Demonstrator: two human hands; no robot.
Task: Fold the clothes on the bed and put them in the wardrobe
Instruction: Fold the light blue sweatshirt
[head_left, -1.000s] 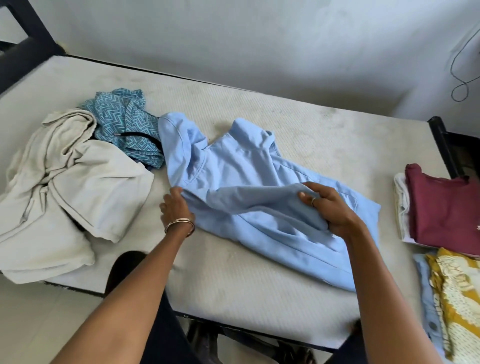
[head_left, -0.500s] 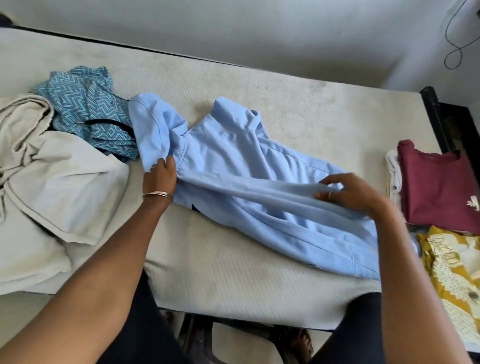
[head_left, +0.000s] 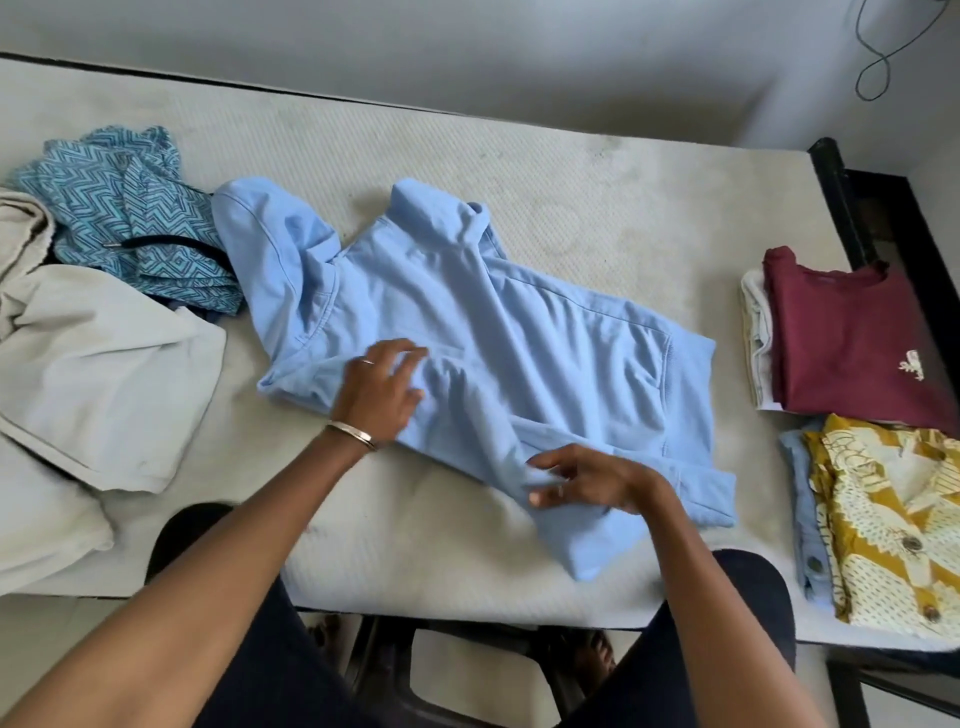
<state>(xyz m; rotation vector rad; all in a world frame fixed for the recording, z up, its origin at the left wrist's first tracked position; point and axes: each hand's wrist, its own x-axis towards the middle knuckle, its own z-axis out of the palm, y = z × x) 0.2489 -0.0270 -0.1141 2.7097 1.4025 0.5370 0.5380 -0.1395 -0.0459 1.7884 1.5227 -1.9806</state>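
- Resting flat on the light blue hoodie (head_left: 493, 332), the left hand (head_left: 382, 387) has its fingers spread and straight, pressing the cloth near the hood side without curling round anything
- The right hand (head_left: 587, 480) lies on the hoodie's near fold, fingers bent and thumb tucked against a ridge of fabric; whether it truly pinches the cloth or only presses it I cannot tell
- The hoodie lies slantwise across the middle of the mattress (head_left: 597, 197), hood toward the left, hem toward the right, one corner reaching close to the near edge of the bed
- Bare mattress shows beyond the hoodie up to the wall, and a narrower strip lies between it and the near edge
- Left of the hoodie a blue zigzag-patterned garment (head_left: 124, 208) touches the hood, and a crumpled cream garment (head_left: 98, 364) spreads over the left near corner, hanging past the bed's edge
- On the right, apart from the hoodie's hem, sit folded clothes: a maroon shirt (head_left: 852, 332) atop a pale piece, and nearer, a yellow patterned shirt (head_left: 893, 525) over a blue one
- A black bed frame (head_left: 841, 208) bounds the right end
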